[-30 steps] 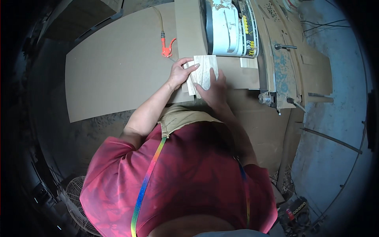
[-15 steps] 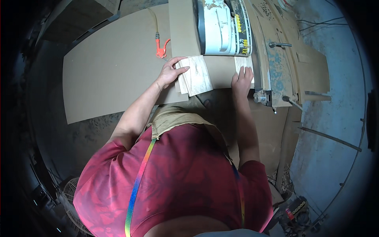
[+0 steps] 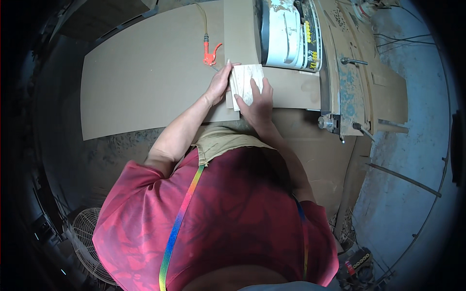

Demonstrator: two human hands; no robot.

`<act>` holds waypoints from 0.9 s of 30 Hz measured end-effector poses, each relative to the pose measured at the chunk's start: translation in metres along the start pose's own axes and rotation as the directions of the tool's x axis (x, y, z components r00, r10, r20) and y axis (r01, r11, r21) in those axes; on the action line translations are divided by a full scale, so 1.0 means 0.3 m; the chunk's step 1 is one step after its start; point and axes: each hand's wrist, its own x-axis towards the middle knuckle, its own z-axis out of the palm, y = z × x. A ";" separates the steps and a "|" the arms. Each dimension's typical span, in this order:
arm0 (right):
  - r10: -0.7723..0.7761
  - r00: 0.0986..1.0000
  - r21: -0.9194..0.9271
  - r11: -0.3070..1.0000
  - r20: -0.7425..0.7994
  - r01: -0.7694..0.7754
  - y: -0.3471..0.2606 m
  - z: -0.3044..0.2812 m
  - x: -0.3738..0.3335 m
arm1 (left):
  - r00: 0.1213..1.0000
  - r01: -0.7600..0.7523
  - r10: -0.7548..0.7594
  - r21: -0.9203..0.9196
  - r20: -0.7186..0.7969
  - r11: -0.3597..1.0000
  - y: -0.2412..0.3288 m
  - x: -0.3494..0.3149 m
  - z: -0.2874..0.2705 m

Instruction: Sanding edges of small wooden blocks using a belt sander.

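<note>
A small stack of pale wood-grained boards (image 3: 247,72) lies at the near edge of the work surface, its layers slightly fanned out at the left side. My left hand (image 3: 219,87) is against the left edge of the stack, fingers pointing away from me and part of them hidden by the boards. My right hand (image 3: 258,105) grips the top board, thumb at its near left part and fingers spread toward its right edge. Just beyond my left hand lies a red air blow gun (image 3: 209,54) on a hose.
A white bucket (image 3: 284,36) lies on its side beyond the stack. Brown sheet board (image 3: 150,87) covers the left. To the right stands a worn machine table (image 3: 347,92) with a clamp handle (image 3: 354,61). A wire-guarded fan (image 3: 90,237) is at lower left.
My right hand has moved left from the pale board beside the bucket onto the stack. That board no longer shows there. My left hand has shifted along the stack's left edge, its fingers straighter.
</note>
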 end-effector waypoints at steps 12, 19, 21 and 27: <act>0.251 0.957 -0.508 0.811 -0.145 -0.290 0.491 -0.259 -0.131 | 0.982 -0.001 -0.010 0.058 0.188 0.998 0.011 -0.015 -0.052; 0.069 0.958 -0.463 0.864 -0.279 -0.198 0.602 -0.117 0.099 | 1.000 -0.030 0.030 0.055 0.007 0.998 0.021 -0.046 0.042; 0.030 0.971 -0.354 0.928 -0.237 -0.115 0.475 -0.077 0.081 | 0.997 -0.067 0.069 0.118 -0.018 0.991 0.019 -0.049 0.055; 0.040 0.999 -0.045 0.998 0.000 -0.040 0.089 -0.008 -0.050 | 0.993 -0.103 0.111 0.221 -0.026 0.970 0.000 -0.029 0.036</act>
